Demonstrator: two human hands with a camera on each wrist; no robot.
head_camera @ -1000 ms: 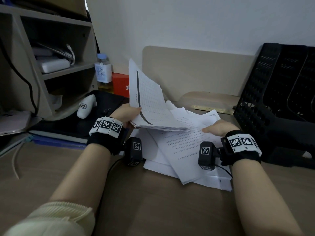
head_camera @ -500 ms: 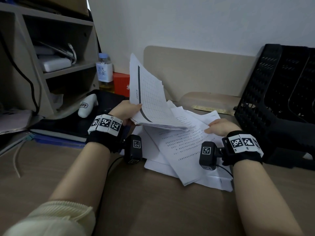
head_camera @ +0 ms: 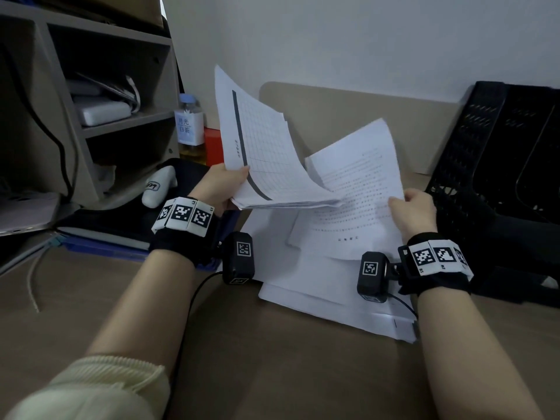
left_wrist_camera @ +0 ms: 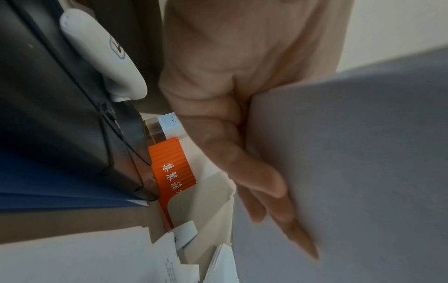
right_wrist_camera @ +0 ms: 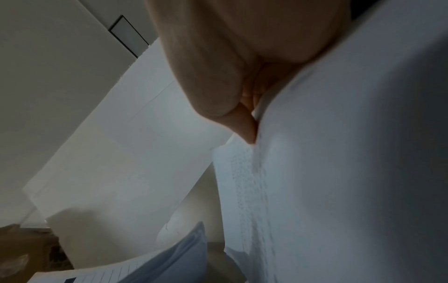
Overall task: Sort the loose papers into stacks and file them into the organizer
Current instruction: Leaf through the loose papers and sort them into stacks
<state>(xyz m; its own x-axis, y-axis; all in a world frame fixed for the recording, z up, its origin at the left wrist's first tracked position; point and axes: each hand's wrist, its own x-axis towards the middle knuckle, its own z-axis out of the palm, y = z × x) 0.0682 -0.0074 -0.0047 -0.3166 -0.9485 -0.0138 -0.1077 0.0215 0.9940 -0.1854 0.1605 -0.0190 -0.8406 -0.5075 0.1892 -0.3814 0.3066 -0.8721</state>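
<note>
The left hand [head_camera: 222, 184] grips a small bundle of gridded sheets [head_camera: 260, 153] by its lower corner, thumb on top and fingers [left_wrist_camera: 257, 172] flat beneath, so the bundle fans upward. The right hand [head_camera: 415, 210] pinches the right edge of a printed text page [head_camera: 357, 192], raised off the loose papers [head_camera: 318, 286] that lie skewed on the desk [head_camera: 242, 359]. The page's left edge tucks under the drooping end of the bundle. The black organizer [head_camera: 500, 165] stands just right of the right hand, with no paper seen in it.

The risks look plain enough: a one-corner hold lets the bundle splay or shed a sheet — especially if the page is pushed in beneath it. The thin page, held at one edge only, could buckle, crease or snag the bundle's ragged ends. The right wrist's cable could also drag the papers below.
</note>
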